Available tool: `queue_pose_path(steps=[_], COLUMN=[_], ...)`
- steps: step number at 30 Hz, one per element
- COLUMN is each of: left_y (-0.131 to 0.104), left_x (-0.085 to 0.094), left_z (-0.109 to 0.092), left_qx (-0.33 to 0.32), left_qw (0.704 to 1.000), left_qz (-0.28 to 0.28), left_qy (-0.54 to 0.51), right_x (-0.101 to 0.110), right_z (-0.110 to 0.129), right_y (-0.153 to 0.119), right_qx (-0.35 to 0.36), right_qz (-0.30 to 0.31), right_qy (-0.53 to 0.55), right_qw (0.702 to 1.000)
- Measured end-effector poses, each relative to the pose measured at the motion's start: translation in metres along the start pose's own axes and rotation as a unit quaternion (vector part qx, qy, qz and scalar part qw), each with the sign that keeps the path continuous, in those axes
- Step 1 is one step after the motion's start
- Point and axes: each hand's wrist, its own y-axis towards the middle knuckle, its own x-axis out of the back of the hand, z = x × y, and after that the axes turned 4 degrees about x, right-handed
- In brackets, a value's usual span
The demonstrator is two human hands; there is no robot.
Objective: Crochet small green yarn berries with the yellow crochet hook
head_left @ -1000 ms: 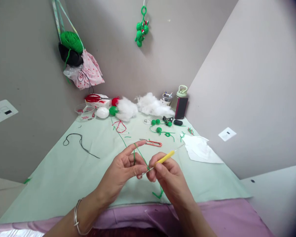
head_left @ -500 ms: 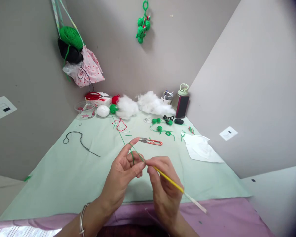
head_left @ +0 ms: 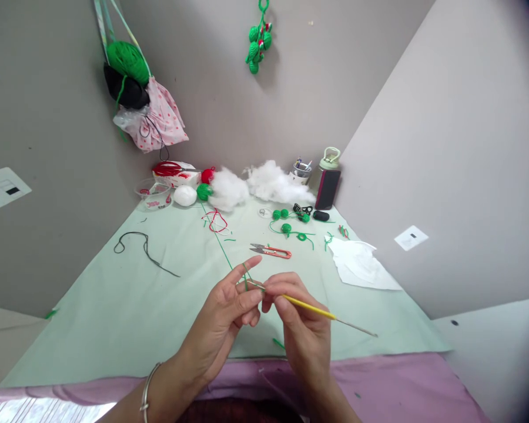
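Right fingers (head_left: 288,305) grip the hook (head_left: 308,305), left fingers (head_left: 249,301) pinch yarn (head_left: 245,284); any slack could slip it off the tip.

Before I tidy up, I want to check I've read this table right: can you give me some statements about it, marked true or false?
1. The right hand holds the orange-handled snips. False: it holds a yellow-handled hook; the snips lie on the pale green cloth.
2. Green yarn passes over a finger of the left hand. True.
3. The bracelet is on the right wrist. False: it is on the left.
4. The dotted bag hangs above the table. True.
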Motion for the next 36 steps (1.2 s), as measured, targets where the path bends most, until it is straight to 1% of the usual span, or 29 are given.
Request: queue_pose_path(steps=[2, 6, 11, 17, 18, 20, 23, 27, 31, 34, 36], left_y=[0.0, -0.001, -0.002, -0.004, -0.004, -0.004, -0.005, -0.005, -0.003, -0.001, 0.0], left_x=[-0.001, -0.001, 0.001, 0.003, 0.003, 0.002, 0.002, 0.003, 0.006, 0.006, 0.005], left_z=[0.0, -0.002, -0.004, -0.007, -0.007, -0.005, -0.001, 0.0, -0.002, 0.0, 0.003], left_qx=[0.003, 0.005, 0.016, 0.023, 0.021, 0.014, -0.004, -0.035, -0.054, -0.055, -0.056], left_qw=[1.0, 1.0, 1.0, 0.999, 0.999, 1.0, 0.999, 0.993, 0.989, 0.989, 0.99], left_qz=[0.005, 0.007, 0.001, 0.021, 0.021, 0.017, 0.012, -0.009, -0.019, -0.026, -0.037], left_qy=[-0.01, -0.02, -0.026, -0.036, -0.033, -0.012, 0.046, 0.112, 0.137, 0.137, 0.121], right_x=[0.0, -0.002, 0.002, 0.001, 0.0, -0.001, 0.0, 0.002, 0.003, 0.002, 0.0], right_z=[-0.003, -0.003, 0.0, 0.008, 0.009, 0.008, 0.005, 0.003, 0.009, 0.01, 0.006], right_y=[-0.001, -0.004, -0.005, 0.003, 0.004, 0.004, 0.003, 0.0, 0.0, -0.002, -0.006], right_qx=[-0.004, 0.002, -0.018, -0.038, -0.042, -0.045, -0.04, -0.027, -0.001, 0.05, 0.117], right_qz=[-0.012, -0.039, -0.067, -0.092, -0.092, -0.072, -0.038, -0.037, -0.027, 0.008, 0.021], right_qy=[0.028, 0.015, 0.019, 0.105, 0.116, 0.117, 0.069, 0.017, -0.037, -0.124, -0.214], right_qw=[1.0, 0.999, 0.997, 0.989, 0.988, 0.99, 0.996, 0.999, 0.999, 0.991, 0.97])
